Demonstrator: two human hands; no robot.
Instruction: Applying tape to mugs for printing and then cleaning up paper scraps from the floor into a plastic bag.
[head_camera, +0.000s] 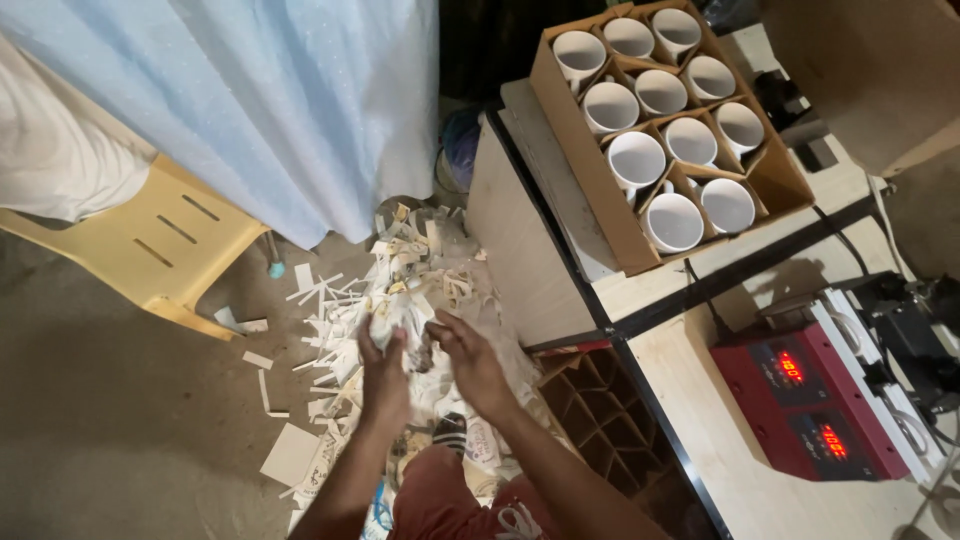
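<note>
Crumpled paper (412, 318), a pale wad printed in places, sits pinched between both hands above the floor. Fingers of the left hand (385, 375) curl closed around its lower left side, thumb up against it. Fingers of the right hand (470, 360) bend over its right edge, gripping it from the other side, so the two hands nearly touch across the wad. Both forearms reach forward from the bottom of the view, over reddish shorts (440, 500).

Just beyond the hands lies a heap of paper scraps (400, 265), strips and offcuts spilling across the grey floor (120, 420). Further left stands a yellow plastic chair (160, 245), with a light blue cloth (290, 100) hanging behind it.

To the right, a pale worktable (740, 480) with black edging carries a red machine (800, 400) with two glowing displays. Below the table edge an empty cardboard divider box (595, 415) is near the right forearm. Well apart, at the top, a cardboard carton (600, 200) holds white mugs (636, 158) in separate cells.
</note>
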